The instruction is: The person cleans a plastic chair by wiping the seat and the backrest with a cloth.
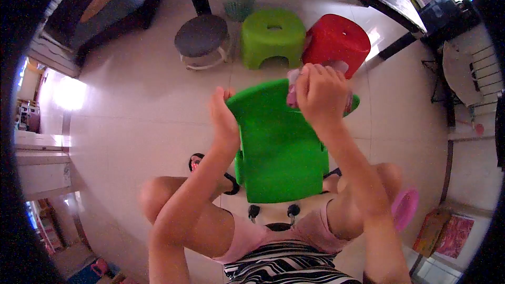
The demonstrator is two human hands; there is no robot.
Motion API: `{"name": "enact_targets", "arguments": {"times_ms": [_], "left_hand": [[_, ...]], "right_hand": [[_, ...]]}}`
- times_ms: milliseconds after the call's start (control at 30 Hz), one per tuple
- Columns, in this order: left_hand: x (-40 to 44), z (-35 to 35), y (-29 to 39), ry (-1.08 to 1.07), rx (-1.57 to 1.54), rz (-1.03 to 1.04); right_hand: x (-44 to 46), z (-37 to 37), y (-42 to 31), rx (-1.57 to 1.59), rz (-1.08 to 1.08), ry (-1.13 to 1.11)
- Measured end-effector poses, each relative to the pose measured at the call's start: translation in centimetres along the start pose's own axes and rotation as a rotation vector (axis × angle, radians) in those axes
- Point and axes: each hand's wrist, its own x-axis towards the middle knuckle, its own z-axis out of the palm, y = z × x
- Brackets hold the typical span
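Note:
A bright green plastic chair (281, 147) stands between my knees, its curved top edge turned away from me. My left hand (224, 118) grips the chair's upper left corner, the thumb side against the edge and some fingers hidden behind it. At the upper right, my right hand (322, 92) is closed around a bunched pink cloth (293, 92), which touches the top edge of the chair. Part of the cloth lies hidden under my fingers.
Beyond the chair stand a grey-topped round stool (201, 37), a light green stool (273, 37) and a red stool (339, 42). A mesh basket (238, 2) is behind them. A pink round object (405, 209) lies beside my right knee. Table legs rise at the back.

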Motion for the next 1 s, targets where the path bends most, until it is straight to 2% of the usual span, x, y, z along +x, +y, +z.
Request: {"name": "enact_targets", "arguments": {"times_ms": [133, 267, 333, 400, 467, 533, 633, 833, 900, 1000], "left_hand": [[0.0, 0.1, 0.7, 0.003, 0.101, 0.027], [0.2, -0.3, 0.1, -0.002, -0.028, 0.02], [-0.4, 0.3, 0.7, 0.089, -0.069, -0.037], [-1.4, 2.0, 1.3, 0.2, -0.029, 0.013], [-1.0, 1.5, 1.0, 0.175, -0.018, -0.024], [0.4, -0.3, 0.7, 0.014, -0.039, -0.143], [0.1, -0.4, 1.3, -0.077, 0.032, -0.136], [0.4, -1.2, 1.6, -0.147, 0.052, -0.232], [-0.1, 0.2, 2.6, -0.06, -0.003, -0.243], [-0.6, 0.4, 2.9, -0.143, -0.019, -0.248]], "right_hand": [[1.2, 0.9, -3.8, 0.098, -0.084, -0.009], [1.0, 2.9, -8.0, 0.141, -0.186, -0.013], [0.9, 3.6, -9.1, 0.152, -0.205, 0.014], [0.8, 3.3, -8.8, 0.179, -0.212, 0.036], [0.8, 3.2, -8.7, 0.176, -0.225, 0.034], [1.0, 3.2, -8.5, 0.145, -0.247, 0.013], [1.4, 3.0, -8.5, 0.144, -0.231, -0.015], [1.6, 2.9, -7.9, 0.189, -0.212, 0.024], [1.6, 2.8, -7.8, 0.175, -0.195, 0.015], [1.5, 2.4, -7.1, 0.166, -0.169, 0.01]]}}
